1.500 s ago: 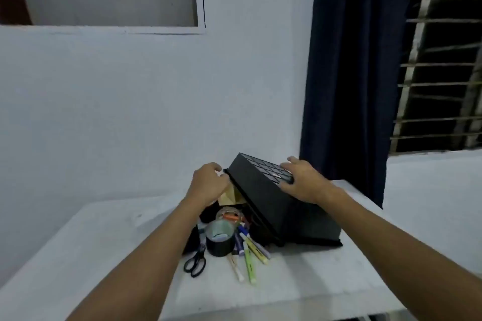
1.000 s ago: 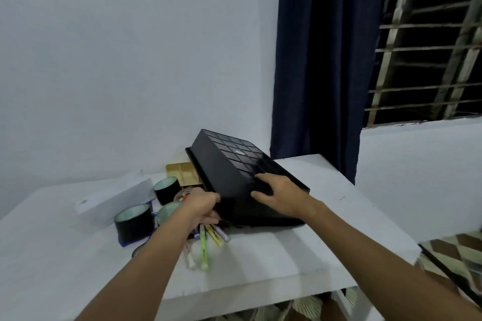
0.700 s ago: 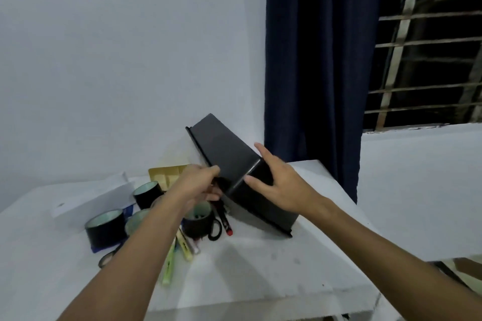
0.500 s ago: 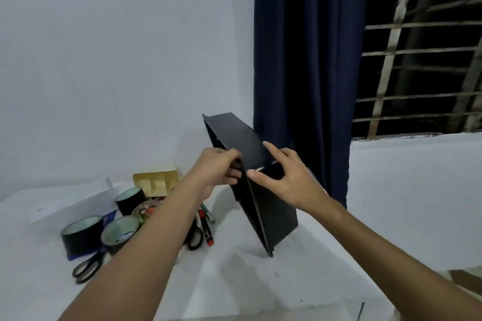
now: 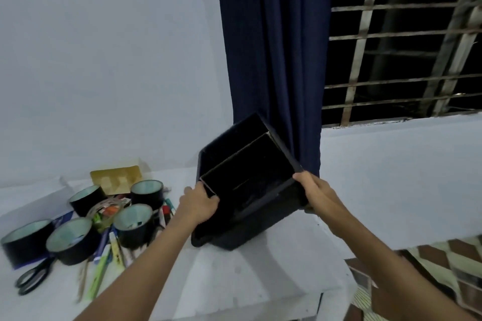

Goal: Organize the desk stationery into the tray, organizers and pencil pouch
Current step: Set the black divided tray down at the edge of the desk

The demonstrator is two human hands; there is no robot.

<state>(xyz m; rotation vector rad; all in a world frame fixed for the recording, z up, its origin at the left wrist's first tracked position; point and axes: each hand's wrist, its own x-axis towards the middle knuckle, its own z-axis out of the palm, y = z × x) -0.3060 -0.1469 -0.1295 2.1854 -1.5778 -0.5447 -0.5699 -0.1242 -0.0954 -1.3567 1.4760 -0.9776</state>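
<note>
Stationery on white desk [image 5: 234,276], left to right: black-handled scissors [image 5: 32,277] near left; five black tape rolls [image 5: 71,240]; markers and pens [image 5: 109,255]; yellow compartment organizer [image 5: 117,177] farther back. Right of these, left hand [image 5: 199,204] and right hand [image 5: 317,194] each clamp an edge of tilted black rectangular plastic tray [image 5: 247,182], its near corner touching desk.

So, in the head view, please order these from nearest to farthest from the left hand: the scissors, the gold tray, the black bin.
From the left hand:
1. Black bin, in its grip, on the right.
2. Gold tray, at the back by the wall, on the left.
3. Scissors, at the front left corner of the table.
</note>
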